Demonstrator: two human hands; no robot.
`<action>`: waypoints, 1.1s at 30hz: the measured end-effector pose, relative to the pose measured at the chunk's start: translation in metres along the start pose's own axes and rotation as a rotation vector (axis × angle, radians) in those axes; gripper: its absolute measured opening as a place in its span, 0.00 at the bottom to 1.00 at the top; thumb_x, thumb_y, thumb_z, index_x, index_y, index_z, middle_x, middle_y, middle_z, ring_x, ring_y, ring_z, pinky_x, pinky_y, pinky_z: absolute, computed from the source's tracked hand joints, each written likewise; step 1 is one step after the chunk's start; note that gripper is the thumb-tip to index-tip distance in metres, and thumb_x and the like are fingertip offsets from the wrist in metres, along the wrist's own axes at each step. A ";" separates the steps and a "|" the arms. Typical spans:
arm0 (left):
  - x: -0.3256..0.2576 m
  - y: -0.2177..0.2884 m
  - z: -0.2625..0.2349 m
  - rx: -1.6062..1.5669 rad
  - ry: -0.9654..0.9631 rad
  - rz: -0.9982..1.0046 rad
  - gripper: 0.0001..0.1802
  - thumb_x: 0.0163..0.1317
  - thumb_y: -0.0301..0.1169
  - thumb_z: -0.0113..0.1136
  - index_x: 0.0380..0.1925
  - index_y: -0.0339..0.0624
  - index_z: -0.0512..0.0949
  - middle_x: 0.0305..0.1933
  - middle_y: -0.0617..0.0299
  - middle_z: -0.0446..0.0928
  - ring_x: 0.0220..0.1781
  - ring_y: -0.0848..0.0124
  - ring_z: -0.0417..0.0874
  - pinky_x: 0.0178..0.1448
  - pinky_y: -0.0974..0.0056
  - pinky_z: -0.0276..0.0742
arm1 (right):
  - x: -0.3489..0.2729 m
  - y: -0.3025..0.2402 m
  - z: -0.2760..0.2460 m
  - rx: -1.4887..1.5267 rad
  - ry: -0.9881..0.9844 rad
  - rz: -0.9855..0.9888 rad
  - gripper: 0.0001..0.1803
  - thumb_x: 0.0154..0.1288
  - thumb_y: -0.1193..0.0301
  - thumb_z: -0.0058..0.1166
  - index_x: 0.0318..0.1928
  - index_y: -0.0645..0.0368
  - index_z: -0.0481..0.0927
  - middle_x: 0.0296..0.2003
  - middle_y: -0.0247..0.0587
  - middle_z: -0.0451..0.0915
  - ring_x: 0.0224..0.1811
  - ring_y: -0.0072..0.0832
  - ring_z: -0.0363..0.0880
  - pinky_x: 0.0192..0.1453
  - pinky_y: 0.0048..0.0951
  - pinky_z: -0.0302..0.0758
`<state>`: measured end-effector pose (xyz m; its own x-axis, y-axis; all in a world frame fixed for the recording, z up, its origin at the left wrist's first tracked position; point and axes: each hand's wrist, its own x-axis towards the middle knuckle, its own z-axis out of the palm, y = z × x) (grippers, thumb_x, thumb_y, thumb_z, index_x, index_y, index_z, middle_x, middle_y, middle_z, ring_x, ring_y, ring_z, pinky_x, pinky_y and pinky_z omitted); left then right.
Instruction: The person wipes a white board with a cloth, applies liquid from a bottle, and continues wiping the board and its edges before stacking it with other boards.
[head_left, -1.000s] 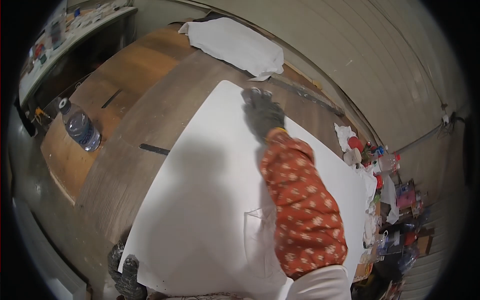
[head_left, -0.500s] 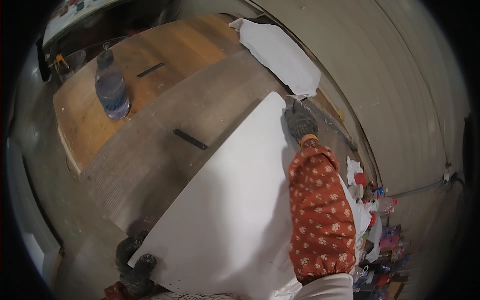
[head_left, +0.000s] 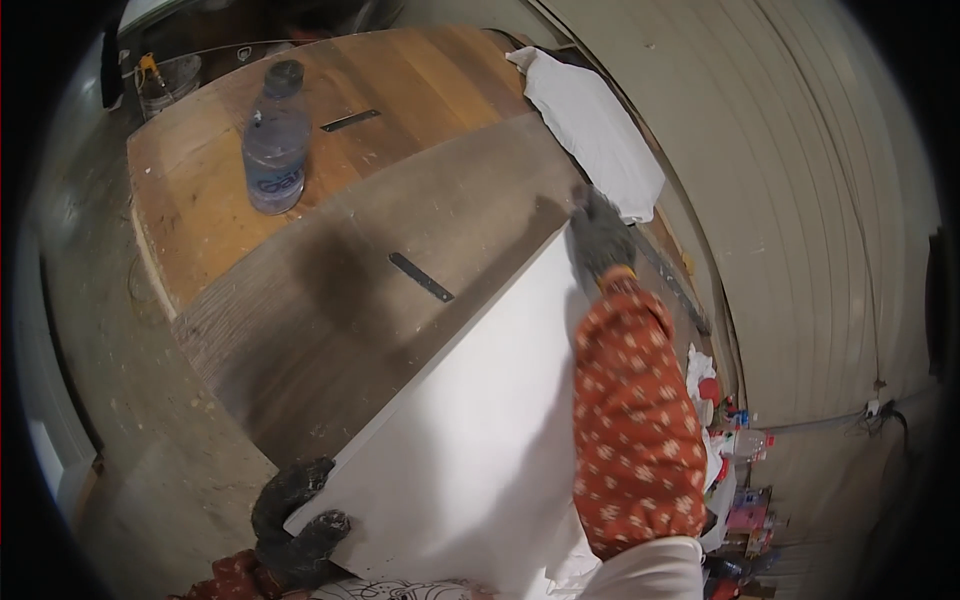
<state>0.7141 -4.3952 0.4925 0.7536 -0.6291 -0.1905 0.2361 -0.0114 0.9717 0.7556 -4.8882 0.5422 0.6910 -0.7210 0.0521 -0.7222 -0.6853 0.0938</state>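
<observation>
A large white panel (head_left: 470, 400) lies tilted across the wooden worktop. Its near left corner is in my left hand (head_left: 298, 525), a dark gloved hand with thumb on top and fingers curled round the edge. At the panel's far corner is my right hand (head_left: 602, 238), also in a dark glove and slightly blurred. It covers that corner, closed about the edge, its fingertips partly hidden. The right forearm, in a red flowered sleeve (head_left: 640, 420), passes over the panel's right side.
A clear plastic bottle (head_left: 275, 150) stands on the worktop (head_left: 430, 75), near two dark flat strips, one being the nearer strip (head_left: 420, 277). A white wrapped bundle (head_left: 595, 130) lies by the wall (head_left: 780, 200). Several bottles and wrappers (head_left: 745, 445) crowd the right side.
My right hand has moved onto the panel's far corner, which showed bare before. The left hand keeps its hold on the near corner. The whole view has shifted slightly.
</observation>
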 end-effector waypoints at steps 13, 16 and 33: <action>0.005 -0.001 0.008 -0.293 -0.019 -0.154 0.26 0.55 0.26 0.67 0.56 0.39 0.73 0.57 0.50 0.76 0.57 0.62 0.77 0.60 0.56 0.74 | -0.047 0.010 -0.022 0.111 0.181 -0.209 0.25 0.69 0.53 0.41 0.59 0.54 0.72 0.52 0.55 0.76 0.50 0.52 0.76 0.57 0.48 0.72; -0.002 0.004 0.006 -0.355 0.015 -0.189 0.26 0.56 0.25 0.66 0.56 0.39 0.73 0.56 0.51 0.76 0.56 0.63 0.77 0.59 0.57 0.74 | -0.127 -0.061 -0.045 -0.111 0.016 -0.491 0.24 0.68 0.55 0.42 0.61 0.51 0.70 0.58 0.53 0.71 0.43 0.52 0.79 0.52 0.54 0.73; 0.002 -0.007 0.006 -0.603 0.040 -0.349 0.22 0.59 0.22 0.61 0.54 0.35 0.72 0.50 0.53 0.79 0.50 0.66 0.79 0.53 0.60 0.78 | -0.155 -0.093 -0.008 -0.127 0.068 -0.548 0.21 0.64 0.61 0.48 0.56 0.54 0.75 0.34 0.43 0.82 0.31 0.38 0.81 0.34 0.42 0.78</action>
<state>0.7105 -4.4011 0.4864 0.5911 -0.6378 -0.4937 0.7593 0.2335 0.6074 0.7157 -4.7121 0.5330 0.9673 -0.2524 0.0256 -0.2509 -0.9369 0.2436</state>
